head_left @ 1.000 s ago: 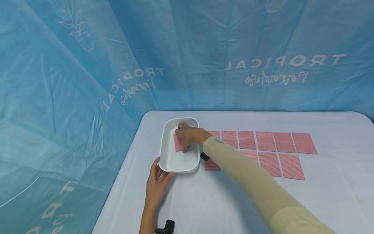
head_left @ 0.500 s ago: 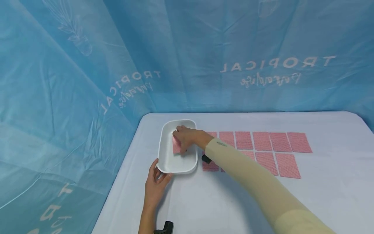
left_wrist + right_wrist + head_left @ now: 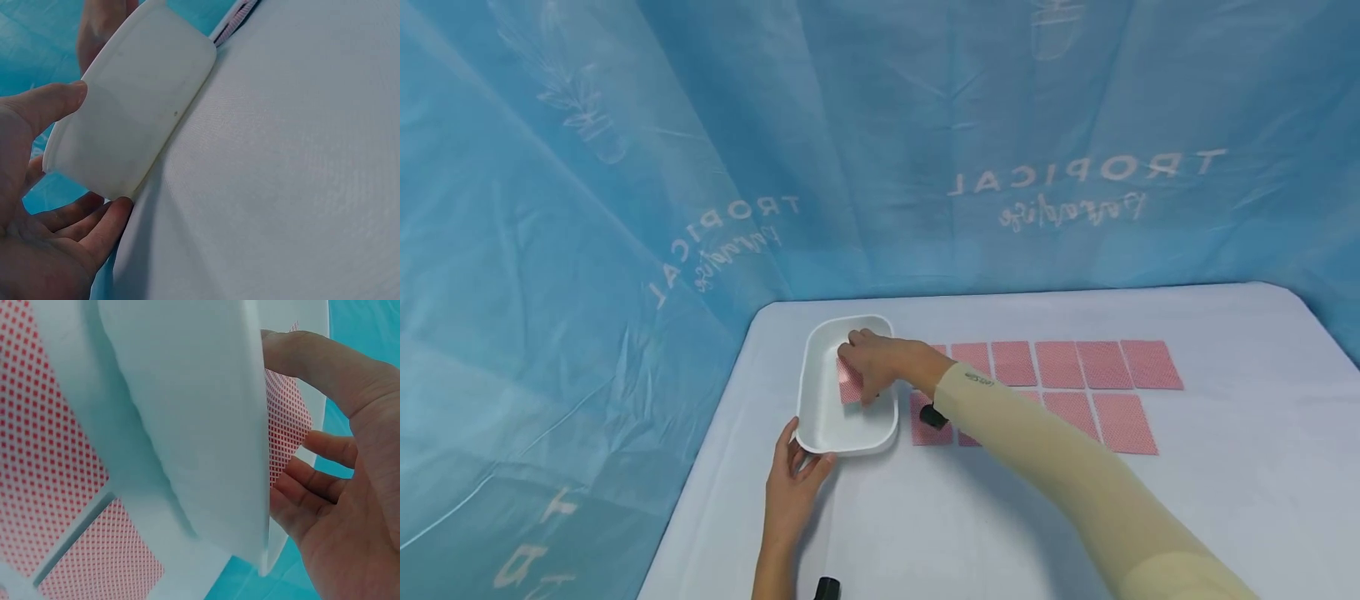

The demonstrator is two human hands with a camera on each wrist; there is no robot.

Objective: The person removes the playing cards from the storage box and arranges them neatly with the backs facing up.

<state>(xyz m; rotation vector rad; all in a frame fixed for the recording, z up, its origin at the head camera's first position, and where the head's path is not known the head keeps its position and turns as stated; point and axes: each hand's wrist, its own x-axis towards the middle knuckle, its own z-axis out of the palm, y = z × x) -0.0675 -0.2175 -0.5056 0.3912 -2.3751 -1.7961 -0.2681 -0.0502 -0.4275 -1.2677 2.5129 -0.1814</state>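
Note:
A white plastic tub (image 3: 842, 429) stands at the left of the table. My left hand (image 3: 792, 483) holds its near-left corner. In the left wrist view the thumb (image 3: 62, 100) lies against the tub's wall near the rim, and the fingertips reach its bottom edge. My right hand (image 3: 880, 364) is over the inside of the tub, holding a red-and-white checked card (image 3: 848, 383). The right wrist view shows that card (image 3: 284, 419) between thumb and fingers behind the tub's wall, partly hidden by it.
Two rows of similar checked cards lie right of the tub, among them a far-row card (image 3: 1152, 365) and a near-row card (image 3: 1125, 423). My right sleeve (image 3: 1052, 467) covers part of the near row. A blue printed curtain (image 3: 880, 208) hangs behind the white-covered table (image 3: 925, 517).
The head view has shifted, so the whole scene slides left and slightly down. Both hands keep their grips, with the right one still over the tub.

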